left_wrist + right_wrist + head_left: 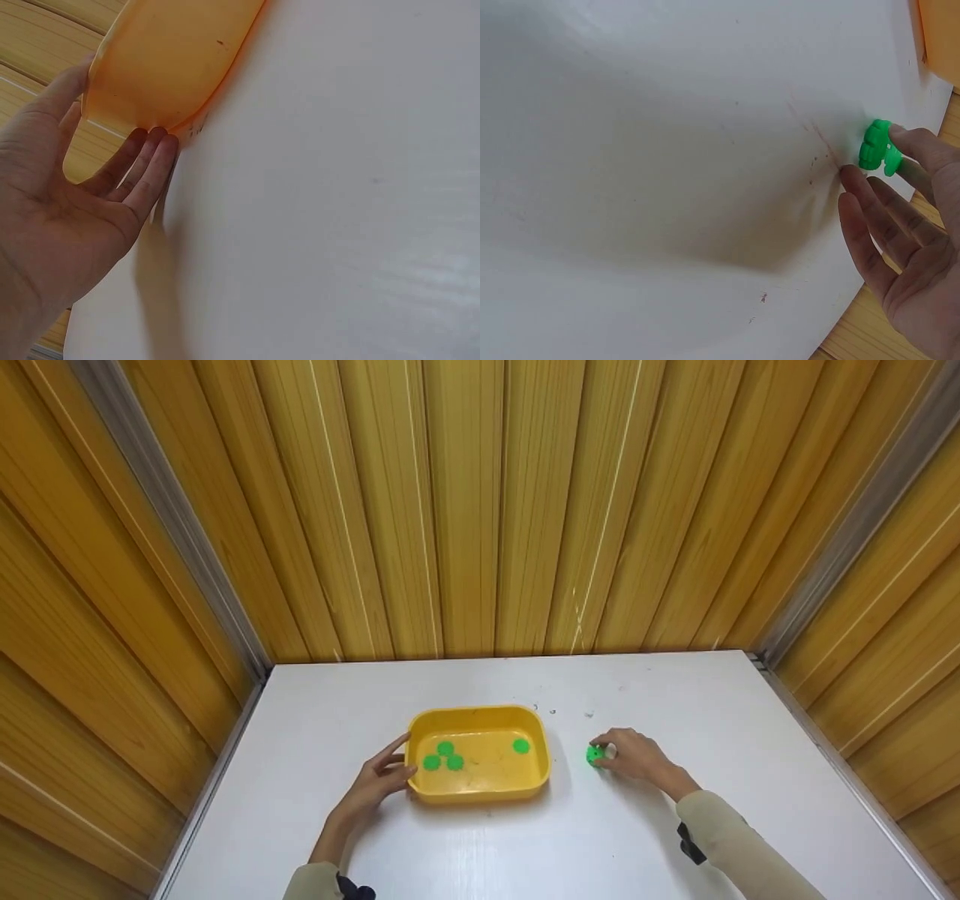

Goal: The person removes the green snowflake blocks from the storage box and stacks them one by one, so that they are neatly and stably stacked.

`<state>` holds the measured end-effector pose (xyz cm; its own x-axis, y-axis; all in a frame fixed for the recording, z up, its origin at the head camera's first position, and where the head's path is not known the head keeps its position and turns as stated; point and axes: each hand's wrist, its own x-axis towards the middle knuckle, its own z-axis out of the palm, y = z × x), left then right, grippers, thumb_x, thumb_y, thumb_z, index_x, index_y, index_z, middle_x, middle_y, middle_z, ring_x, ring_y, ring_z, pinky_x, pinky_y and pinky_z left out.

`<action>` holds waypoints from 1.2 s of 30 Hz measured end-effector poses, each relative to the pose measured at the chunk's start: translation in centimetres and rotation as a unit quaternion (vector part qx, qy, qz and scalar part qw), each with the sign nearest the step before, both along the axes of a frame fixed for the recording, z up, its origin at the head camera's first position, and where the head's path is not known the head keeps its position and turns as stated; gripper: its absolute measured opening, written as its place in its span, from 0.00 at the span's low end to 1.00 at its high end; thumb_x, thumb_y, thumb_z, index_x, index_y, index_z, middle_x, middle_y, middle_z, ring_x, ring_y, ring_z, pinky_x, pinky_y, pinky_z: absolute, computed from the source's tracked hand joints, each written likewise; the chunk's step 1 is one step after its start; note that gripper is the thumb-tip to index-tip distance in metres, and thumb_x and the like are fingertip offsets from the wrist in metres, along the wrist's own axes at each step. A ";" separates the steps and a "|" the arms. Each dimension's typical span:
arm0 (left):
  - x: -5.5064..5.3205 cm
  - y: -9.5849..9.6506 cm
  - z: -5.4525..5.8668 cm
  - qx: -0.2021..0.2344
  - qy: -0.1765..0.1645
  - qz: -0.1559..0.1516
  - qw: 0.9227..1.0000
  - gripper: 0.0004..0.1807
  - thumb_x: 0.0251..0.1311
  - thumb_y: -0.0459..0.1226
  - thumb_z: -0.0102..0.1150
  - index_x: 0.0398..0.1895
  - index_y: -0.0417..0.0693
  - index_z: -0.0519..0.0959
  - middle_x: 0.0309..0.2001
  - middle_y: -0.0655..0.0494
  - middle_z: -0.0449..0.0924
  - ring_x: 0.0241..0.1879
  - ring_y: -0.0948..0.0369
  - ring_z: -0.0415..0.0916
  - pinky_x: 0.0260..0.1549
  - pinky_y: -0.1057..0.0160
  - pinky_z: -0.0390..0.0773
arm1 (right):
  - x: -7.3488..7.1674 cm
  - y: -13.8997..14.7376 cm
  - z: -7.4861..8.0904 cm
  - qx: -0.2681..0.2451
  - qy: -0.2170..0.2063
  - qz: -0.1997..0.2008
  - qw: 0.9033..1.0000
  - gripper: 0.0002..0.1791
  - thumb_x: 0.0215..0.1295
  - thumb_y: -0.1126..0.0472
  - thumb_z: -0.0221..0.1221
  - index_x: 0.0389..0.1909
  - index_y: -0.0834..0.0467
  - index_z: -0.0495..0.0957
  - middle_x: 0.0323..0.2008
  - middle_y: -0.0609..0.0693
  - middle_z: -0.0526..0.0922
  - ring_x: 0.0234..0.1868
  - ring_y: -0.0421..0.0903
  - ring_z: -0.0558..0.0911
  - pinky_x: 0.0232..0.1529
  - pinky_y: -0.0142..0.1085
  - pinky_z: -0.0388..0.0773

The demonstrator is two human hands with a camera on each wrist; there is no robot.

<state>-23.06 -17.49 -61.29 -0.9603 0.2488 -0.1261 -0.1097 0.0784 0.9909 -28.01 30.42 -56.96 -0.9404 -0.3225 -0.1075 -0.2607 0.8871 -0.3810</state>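
A yellow plastic basin (480,796) stands on the white table, shallow, with rounded corners. Small green scalloped discs (445,748) lie inside it, three clustered at the left, and another green disc (521,745) sits apart at the right. My left hand (373,784) holds the basin's left end, thumb over the rim and fingers against the outer wall (169,67). To the right of the basin, my right hand (634,756) pinches a green scalloped piece (875,146) between thumb and forefinger, close over the table. Its other fingers (866,251) extend loosely beside it.
The white table (337,697) runs back to a wood-patterned panel wall (465,510), with similar walls left and right. Small clear bits (589,714) lie behind the right hand. Dark specks and reddish scratches mark the tabletop.
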 end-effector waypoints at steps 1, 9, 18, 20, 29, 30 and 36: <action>0.0 0.0 0.0 -0.001 0.002 -0.001 1.000 0.39 0.70 0.43 0.63 0.81 0.55 0.58 0.69 0.32 0.65 0.59 0.53 0.77 0.57 0.59 0.85 | 0.0 0.0 0.0 -0.002 -0.002 -0.006 1.000 0.19 0.63 0.59 0.70 0.54 0.59 0.85 0.46 0.52 0.87 0.48 0.50 0.82 0.56 0.54 0.82; 0.1 0.1 0.1 -0.012 0.005 0.005 1.000 0.38 0.70 0.42 0.62 0.81 0.57 0.59 0.70 0.34 0.65 0.60 0.52 0.77 0.58 0.58 0.84 | 0.2 0.0 -0.1 -0.005 0.009 -0.007 1.000 0.18 0.62 0.59 0.71 0.52 0.61 0.86 0.45 0.52 0.87 0.45 0.48 0.82 0.52 0.53 0.83; 0.1 0.2 0.1 -0.013 0.001 0.008 1.000 0.37 0.71 0.41 0.61 0.81 0.57 0.59 0.70 0.34 0.65 0.60 0.53 0.77 0.58 0.57 0.84 | 0.0 0.1 -0.2 -0.008 0.012 0.006 1.000 0.18 0.61 0.61 0.72 0.51 0.62 0.86 0.44 0.52 0.87 0.45 0.47 0.82 0.52 0.52 0.84; 0.0 0.2 0.1 -0.012 0.001 0.008 1.000 0.37 0.71 0.41 0.61 0.81 0.57 0.59 0.70 0.34 0.65 0.60 0.53 0.77 0.58 0.57 0.84 | 0.0 0.2 -0.1 -0.005 0.013 0.009 1.000 0.18 0.61 0.60 0.72 0.51 0.62 0.86 0.44 0.52 0.86 0.44 0.47 0.82 0.51 0.52 0.84; 0.0 0.3 0.2 -0.018 -0.007 0.015 1.000 0.38 0.70 0.43 0.62 0.80 0.59 0.60 0.69 0.36 0.66 0.58 0.55 0.78 0.58 0.58 0.84 | 0.1 -0.1 0.1 0.008 -0.004 0.004 1.000 0.20 0.61 0.60 0.71 0.54 0.59 0.86 0.47 0.52 0.86 0.46 0.47 0.81 0.54 0.53 0.82; 0.0 0.3 0.1 -0.018 -0.006 0.015 1.000 0.37 0.70 0.42 0.62 0.80 0.59 0.60 0.69 0.35 0.67 0.58 0.55 0.78 0.58 0.58 0.84 | 0.1 -0.1 0.1 0.009 -0.004 0.006 1.000 0.20 0.61 0.60 0.71 0.54 0.60 0.86 0.47 0.52 0.86 0.47 0.47 0.81 0.54 0.53 0.82; 0.0 0.2 -0.1 -0.014 0.003 0.006 1.000 0.38 0.70 0.43 0.62 0.81 0.57 0.59 0.69 0.34 0.66 0.59 0.53 0.77 0.58 0.58 0.84 | 0.0 -0.1 -0.2 0.016 0.010 0.017 1.000 0.20 0.60 0.60 0.72 0.53 0.61 0.86 0.48 0.55 0.86 0.46 0.50 0.82 0.50 0.52 0.83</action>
